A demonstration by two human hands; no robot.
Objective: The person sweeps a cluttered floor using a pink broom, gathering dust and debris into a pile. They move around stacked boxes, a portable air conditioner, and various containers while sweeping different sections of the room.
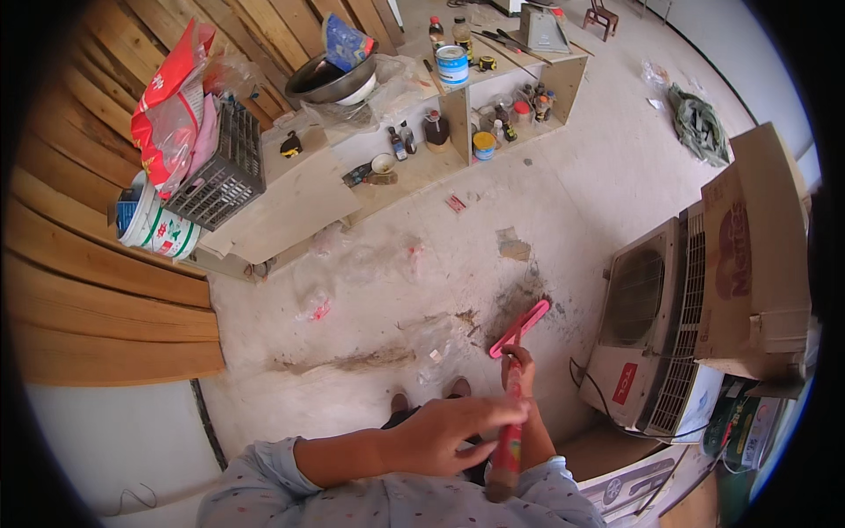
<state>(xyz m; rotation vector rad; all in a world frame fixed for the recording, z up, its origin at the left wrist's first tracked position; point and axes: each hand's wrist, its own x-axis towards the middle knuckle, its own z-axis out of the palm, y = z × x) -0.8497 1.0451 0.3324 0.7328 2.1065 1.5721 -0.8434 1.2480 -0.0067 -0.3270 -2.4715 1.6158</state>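
Observation:
A broom with a pink head point(519, 329) and a red handle point(507, 455) slants down from my body, its head on the dusty floor point(568, 198). My right hand point(519, 369) grips the handle low, near the head. Higher up, close to the handle's top end, my left hand point(455, 429) lies across it with thumb and fingers around it. Dark dirt point(521, 297) lies around the broom head, and a line of brown dust point(370, 358) runs to its left. Clear plastic film point(429, 346) lies in front of my shoes.
Low shelving point(409, 191) with bottles and tins stands ahead, a black plastic crate point(221, 171) on its left part. To the right are an air-conditioner outdoor unit point(634, 310) with a loose cable and a cardboard box point(752, 264). Wooden boards point(119, 303) line the left.

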